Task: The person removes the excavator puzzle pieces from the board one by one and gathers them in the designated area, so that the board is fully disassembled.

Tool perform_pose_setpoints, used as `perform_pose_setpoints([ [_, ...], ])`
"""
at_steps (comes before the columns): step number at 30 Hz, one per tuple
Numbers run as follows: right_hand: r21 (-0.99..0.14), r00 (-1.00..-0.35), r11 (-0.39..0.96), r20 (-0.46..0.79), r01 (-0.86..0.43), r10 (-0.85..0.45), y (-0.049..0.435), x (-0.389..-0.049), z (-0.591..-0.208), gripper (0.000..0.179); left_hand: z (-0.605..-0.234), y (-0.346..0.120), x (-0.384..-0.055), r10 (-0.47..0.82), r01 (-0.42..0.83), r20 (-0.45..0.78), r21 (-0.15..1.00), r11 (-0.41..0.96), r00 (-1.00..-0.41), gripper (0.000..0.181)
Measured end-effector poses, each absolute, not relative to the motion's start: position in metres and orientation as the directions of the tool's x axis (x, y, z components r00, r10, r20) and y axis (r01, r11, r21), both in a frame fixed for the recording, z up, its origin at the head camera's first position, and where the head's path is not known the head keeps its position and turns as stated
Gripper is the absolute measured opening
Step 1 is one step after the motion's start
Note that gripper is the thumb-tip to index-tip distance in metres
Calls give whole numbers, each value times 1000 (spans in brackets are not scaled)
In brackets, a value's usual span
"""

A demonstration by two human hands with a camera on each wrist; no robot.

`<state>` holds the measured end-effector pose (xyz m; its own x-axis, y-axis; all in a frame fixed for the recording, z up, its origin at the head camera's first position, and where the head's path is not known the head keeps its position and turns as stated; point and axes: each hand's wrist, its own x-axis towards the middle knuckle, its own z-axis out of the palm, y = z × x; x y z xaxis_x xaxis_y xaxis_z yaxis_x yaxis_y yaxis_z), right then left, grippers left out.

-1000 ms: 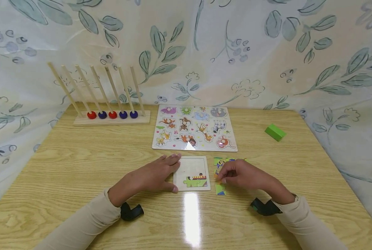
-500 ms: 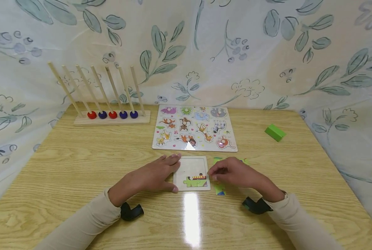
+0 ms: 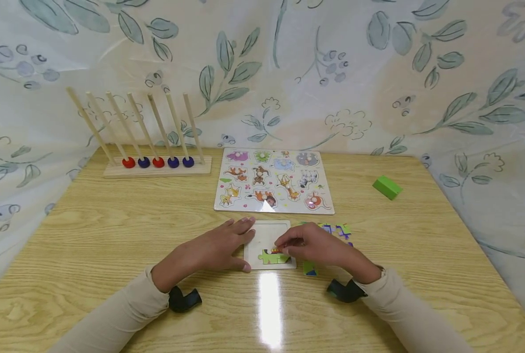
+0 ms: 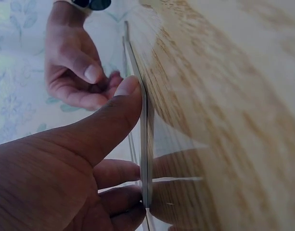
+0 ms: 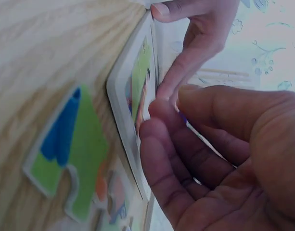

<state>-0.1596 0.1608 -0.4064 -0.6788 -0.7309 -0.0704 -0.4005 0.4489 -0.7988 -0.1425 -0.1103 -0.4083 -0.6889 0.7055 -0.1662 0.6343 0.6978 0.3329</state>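
My left hand (image 3: 216, 246) lies at the left side of a small square wooden puzzle board (image 3: 255, 261), its spread fingers and thumb touching the border. Joined green puzzle pieces with a red-and-yellow striped part (image 3: 269, 258) sit in the board's lower right. Above them is my right hand (image 3: 317, 245), thumb and fingertips together. In the right wrist view, a small blue-purple bit of a puzzle piece (image 5: 182, 117) shows at the right hand's pinch; the fingers hide most of it. A green-and-blue puzzle piece (image 5: 84, 144) lies on the table beside the board.
More loose puzzle pieces (image 3: 344, 231) lie right of the board, partly under the right hand. Behind stands an animal peg puzzle (image 3: 275, 181). A wooden bead rack (image 3: 165, 169) is at the back left, a green block (image 3: 387, 187) at the right. Patterned cloth hangs behind the table.
My right hand has moved left from the loose pieces to over the board's lower right, carrying a puzzle piece. The left hand has stayed on the board's left side.
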Motion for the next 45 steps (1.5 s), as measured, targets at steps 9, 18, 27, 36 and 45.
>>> perform_pose_setpoints([
  [9,-795,-673,435,-47,-422,-738,157,-161,-411,19,-410,-110,-141,737,654,-156,367,661,-658,79],
  [18,-796,-694,464,-77,-390,-716,149,-159,-408,20,-408,-108,-139,797,677,-202,436,593,-569,70],
  [27,-782,-693,486,-98,-391,-715,144,-158,-405,18,-403,-105,-136,776,695,-216,349,629,-593,69],
  [36,-778,-689,488,-101,-395,-717,142,-156,-405,18,-403,-103,-138,799,741,-196,299,601,-568,67],
  [45,-796,-668,428,-40,-429,-743,140,-158,-414,18,-401,-103,-137,793,732,-202,307,609,-575,68],
])
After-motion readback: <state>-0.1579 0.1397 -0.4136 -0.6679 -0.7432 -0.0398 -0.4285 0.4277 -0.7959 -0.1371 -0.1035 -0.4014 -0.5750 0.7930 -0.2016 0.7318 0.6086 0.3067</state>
